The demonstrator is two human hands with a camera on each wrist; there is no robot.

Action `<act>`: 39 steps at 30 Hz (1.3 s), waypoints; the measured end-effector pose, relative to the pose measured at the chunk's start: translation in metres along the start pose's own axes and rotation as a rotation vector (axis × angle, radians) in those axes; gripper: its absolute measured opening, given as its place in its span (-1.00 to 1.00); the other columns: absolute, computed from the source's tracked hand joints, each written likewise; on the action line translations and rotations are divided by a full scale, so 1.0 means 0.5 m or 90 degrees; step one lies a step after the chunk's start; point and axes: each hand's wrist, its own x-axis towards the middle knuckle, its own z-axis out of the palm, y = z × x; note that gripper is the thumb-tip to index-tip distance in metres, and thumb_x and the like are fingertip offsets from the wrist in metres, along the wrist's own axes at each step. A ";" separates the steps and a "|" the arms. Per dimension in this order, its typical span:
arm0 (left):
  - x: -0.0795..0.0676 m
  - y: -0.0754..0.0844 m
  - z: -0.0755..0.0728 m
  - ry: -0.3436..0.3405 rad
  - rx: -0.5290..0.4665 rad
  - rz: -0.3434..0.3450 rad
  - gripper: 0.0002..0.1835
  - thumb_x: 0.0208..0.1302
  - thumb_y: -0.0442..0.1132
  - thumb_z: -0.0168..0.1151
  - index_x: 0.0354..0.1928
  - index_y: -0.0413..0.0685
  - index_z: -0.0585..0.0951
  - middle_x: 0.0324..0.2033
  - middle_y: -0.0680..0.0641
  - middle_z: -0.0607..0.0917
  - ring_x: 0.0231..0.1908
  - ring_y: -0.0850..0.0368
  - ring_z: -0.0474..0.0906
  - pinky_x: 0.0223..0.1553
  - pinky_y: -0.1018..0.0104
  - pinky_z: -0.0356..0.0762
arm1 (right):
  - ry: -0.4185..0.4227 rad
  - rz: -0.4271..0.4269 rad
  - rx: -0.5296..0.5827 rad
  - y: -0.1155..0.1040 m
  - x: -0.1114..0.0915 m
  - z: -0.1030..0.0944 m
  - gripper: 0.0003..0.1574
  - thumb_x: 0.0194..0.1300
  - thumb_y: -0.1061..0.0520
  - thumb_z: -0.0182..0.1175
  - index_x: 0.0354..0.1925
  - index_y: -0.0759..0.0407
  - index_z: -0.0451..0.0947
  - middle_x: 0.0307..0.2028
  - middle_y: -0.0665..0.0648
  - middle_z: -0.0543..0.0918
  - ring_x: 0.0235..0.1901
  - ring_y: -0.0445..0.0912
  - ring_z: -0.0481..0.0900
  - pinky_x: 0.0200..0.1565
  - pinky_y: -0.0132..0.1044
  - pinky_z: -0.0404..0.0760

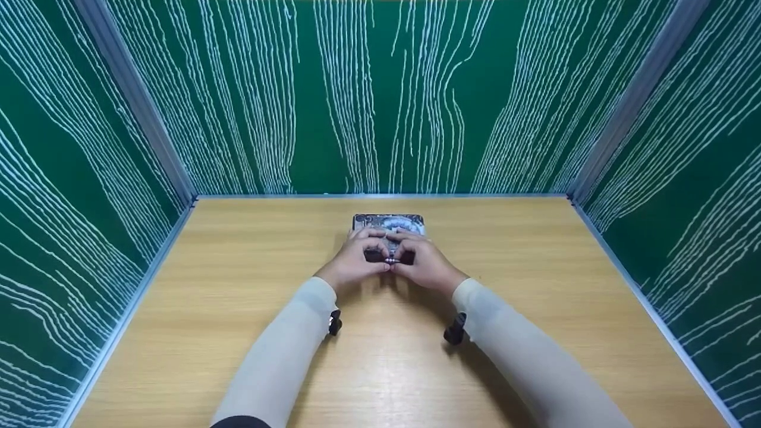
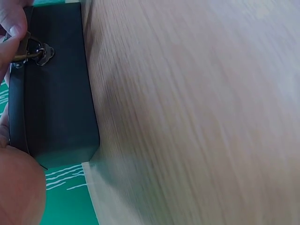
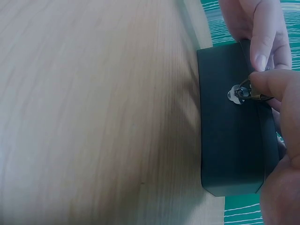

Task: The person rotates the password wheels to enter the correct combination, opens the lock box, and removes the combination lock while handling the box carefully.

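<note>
The head view looks forward and down from well above the bench (image 1: 386,374), wide enough for both forearms (image 1: 276,351) and the green walls (image 1: 309,148). The wrist views face the lidded box (image 2: 58,103) close up, turned sideways in opposite directions, and share its front.

Wood-grained table (image 1: 380,374), directly on it a dark box (image 3: 229,140), lid (image 1: 405,223) apparently ornate
</note>
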 end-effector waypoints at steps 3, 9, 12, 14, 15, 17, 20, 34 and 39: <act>0.000 0.001 0.001 0.002 0.004 0.013 -0.82 0.33 -0.19 0.65 -0.13 -0.03 0.81 0.60 -0.12 0.55 0.76 -0.29 0.12 0.83 -0.37 -0.22 | 0.003 -0.009 -0.002 0.002 -0.001 0.001 -0.81 0.35 0.18 0.61 -0.21 0.07 0.74 0.57 0.15 0.64 0.68 0.26 0.43 0.79 0.25 0.20; 0.001 -0.001 0.002 0.004 0.013 0.026 -0.79 0.35 -0.19 0.63 -0.12 -0.11 0.80 0.59 -0.16 0.56 0.77 -0.31 0.12 0.84 -0.35 -0.32 | 0.006 -0.017 0.004 0.003 -0.001 0.002 -0.81 0.34 0.20 0.60 -0.21 0.11 0.73 0.55 0.25 0.64 0.67 0.30 0.43 0.78 0.25 0.21; 0.001 -0.001 0.002 0.008 0.017 0.031 -0.80 0.35 -0.17 0.63 -0.14 -0.11 0.81 0.58 -0.17 0.57 0.76 -0.32 0.14 0.84 -0.37 -0.33 | 0.006 -0.014 0.007 0.003 0.000 0.003 -0.81 0.34 0.21 0.60 -0.21 0.10 0.73 0.55 0.25 0.64 0.66 0.30 0.44 0.78 0.25 0.22; 0.000 0.000 0.001 0.010 0.016 0.031 -0.79 0.33 -0.15 0.65 -0.16 -0.09 0.81 0.58 -0.16 0.57 0.75 -0.31 0.16 0.84 -0.37 -0.32 | 0.005 -0.013 0.008 0.002 0.000 0.003 -0.81 0.34 0.21 0.60 -0.21 0.09 0.73 0.55 0.24 0.64 0.66 0.29 0.44 0.78 0.24 0.23; -0.001 0.000 0.001 0.010 0.016 0.031 -0.78 0.32 -0.15 0.66 -0.16 -0.09 0.81 0.58 -0.15 0.57 0.75 -0.31 0.16 0.84 -0.37 -0.32 | 0.004 -0.011 0.007 0.002 0.000 0.003 -0.81 0.34 0.21 0.60 -0.21 0.09 0.73 0.55 0.23 0.64 0.66 0.29 0.45 0.78 0.24 0.23; -0.003 0.002 0.000 0.009 0.019 0.028 -0.76 0.28 -0.14 0.69 -0.17 -0.07 0.81 0.59 -0.14 0.56 0.76 -0.29 0.15 0.84 -0.36 -0.32 | 0.004 -0.010 0.007 0.002 0.001 0.004 -0.81 0.34 0.22 0.60 -0.22 0.09 0.73 0.55 0.22 0.64 0.66 0.29 0.45 0.78 0.24 0.23; -0.004 0.002 0.000 0.009 0.019 0.017 -0.75 0.23 -0.16 0.73 -0.17 -0.04 0.81 0.60 -0.12 0.55 0.77 -0.29 0.13 0.85 -0.34 -0.31 | 0.004 -0.008 0.009 0.002 0.000 0.003 -0.82 0.34 0.23 0.59 -0.22 0.09 0.73 0.55 0.21 0.65 0.67 0.28 0.44 0.78 0.24 0.23; 0.003 0.000 0.011 0.029 0.041 -0.029 -0.88 0.26 -0.21 0.73 -0.22 0.00 0.92 0.58 -0.04 0.61 0.77 -0.24 0.16 0.85 -0.24 -0.10 | -0.010 -0.005 0.003 0.004 -0.001 -0.002 -0.83 0.37 0.17 0.62 -0.21 0.05 0.76 0.58 0.11 0.63 0.70 0.24 0.40 0.80 0.26 0.16; 0.003 0.000 0.011 0.033 0.049 -0.022 -0.90 0.28 -0.22 0.72 -0.23 -0.01 0.93 0.57 -0.07 0.61 0.77 -0.27 0.17 0.85 -0.25 -0.11 | -0.014 -0.009 -0.018 0.003 0.000 -0.003 -0.83 0.36 0.16 0.62 -0.20 0.07 0.77 0.58 0.13 0.62 0.71 0.25 0.39 0.81 0.24 0.14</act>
